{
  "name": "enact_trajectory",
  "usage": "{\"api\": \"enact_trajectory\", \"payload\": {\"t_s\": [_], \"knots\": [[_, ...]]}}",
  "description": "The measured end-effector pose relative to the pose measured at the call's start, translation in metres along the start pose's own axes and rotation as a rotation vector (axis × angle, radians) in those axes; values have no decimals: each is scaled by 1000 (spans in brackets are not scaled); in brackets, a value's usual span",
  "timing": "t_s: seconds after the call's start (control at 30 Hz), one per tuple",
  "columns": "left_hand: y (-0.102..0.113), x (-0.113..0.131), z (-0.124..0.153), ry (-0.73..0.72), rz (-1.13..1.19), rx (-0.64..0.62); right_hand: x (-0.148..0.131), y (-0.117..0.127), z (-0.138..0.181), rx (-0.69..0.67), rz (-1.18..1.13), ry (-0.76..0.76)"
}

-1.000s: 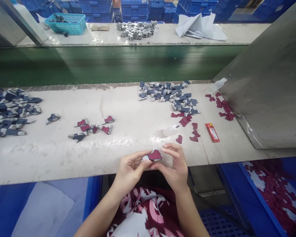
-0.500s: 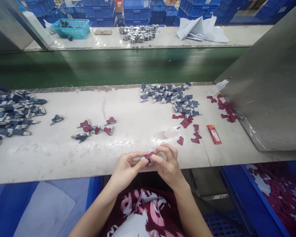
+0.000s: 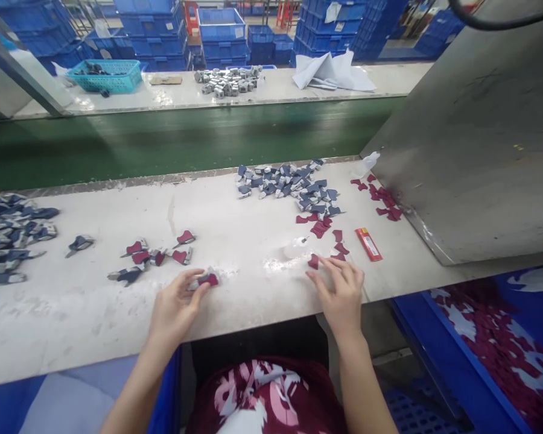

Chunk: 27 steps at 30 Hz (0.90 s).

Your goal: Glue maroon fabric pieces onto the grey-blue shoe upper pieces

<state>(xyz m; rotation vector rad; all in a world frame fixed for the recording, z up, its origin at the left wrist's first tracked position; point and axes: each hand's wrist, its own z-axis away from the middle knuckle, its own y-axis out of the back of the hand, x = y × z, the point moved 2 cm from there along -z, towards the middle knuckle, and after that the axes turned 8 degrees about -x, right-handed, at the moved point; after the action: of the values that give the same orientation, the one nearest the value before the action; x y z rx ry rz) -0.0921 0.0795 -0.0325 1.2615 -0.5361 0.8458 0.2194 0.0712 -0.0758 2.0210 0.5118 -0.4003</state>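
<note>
My left hand (image 3: 177, 304) is closed around a small grey-and-navy part with a maroon patch (image 3: 209, 279), low over the bench. My right hand (image 3: 341, 292) is held apart from it, thumb and fingers spread, fingertips beside a loose maroon cut piece (image 3: 314, 261). More maroon pieces (image 3: 321, 228) lie beyond that hand, near a clear squeeze bottle (image 3: 295, 248) resting on its side. To the left of centre sits a small group of parts with maroon patches (image 3: 181, 256). A heap of navy-and-grey parts (image 3: 289, 181) lies further back.
A large pile of navy-and-grey parts (image 3: 13, 232) covers the far left. A red packet (image 3: 368, 244) lies at right, before a slanted metal panel (image 3: 470, 132). Behind the green strip (image 3: 199, 132), a ledge holds a turquoise basket (image 3: 106, 78). A blue bin (image 3: 475, 361) stands lower right.
My hands have separated. The left moved leftward with the maroon-patched part; the right let go of it and moved right to the loose maroon piece. The camera view has shifted.
</note>
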Motion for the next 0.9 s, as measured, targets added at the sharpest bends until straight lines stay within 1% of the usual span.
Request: {"api": "enact_trajectory", "payload": {"t_s": [0.07, 0.17, 0.2, 0.27, 0.33, 0.37, 0.43, 0.5, 0.53, 0.6, 0.67, 0.73, 0.77, 0.83, 0.9], "knots": [[15, -3, -4, -49, -254, 10, 15, -2, -4, 13, 25, -80], [35, 1, -9, -112, -601, -36, 23, -9, -10, 6, 30, -80], [42, 4, -10, -99, -712, -51, 23, -11, -12, 17, 32, -75], [57, 14, -12, -29, -918, -51, 20, -13, -15, 77, 37, -92], [72, 28, -16, 33, -1049, -11, 15, -14, -17, 142, 35, -124], [77, 37, -20, 38, -1079, 25, 11, -15, -17, 167, 34, -139], [81, 56, -35, -15, -1073, 109, 6, -17, -16, 185, 34, -153], [71, 73, -62, -144, -1006, 154, 2, -20, -15, 169, 33, -136], [61, 80, -80, -222, -959, 134, 0, -22, -14, 150, 23, -114], [35, 91, -120, -415, -897, 12, -2, -25, -13, 97, -23, -60], [8, 98, -160, -600, -852, -157, -4, -28, -13, 50, -79, -28], [-10, 103, -194, -662, -830, -227, -7, -31, -15, 36, -100, -31], [-16, 104, -206, -680, -818, -247, -8, -33, -16, 38, -98, -41], [-22, 105, -223, -697, -793, -263, -11, -38, -21, 50, -94, -63], [-24, 103, -230, -713, -767, -279, -14, -43, -26, 38, -116, -88]]}}
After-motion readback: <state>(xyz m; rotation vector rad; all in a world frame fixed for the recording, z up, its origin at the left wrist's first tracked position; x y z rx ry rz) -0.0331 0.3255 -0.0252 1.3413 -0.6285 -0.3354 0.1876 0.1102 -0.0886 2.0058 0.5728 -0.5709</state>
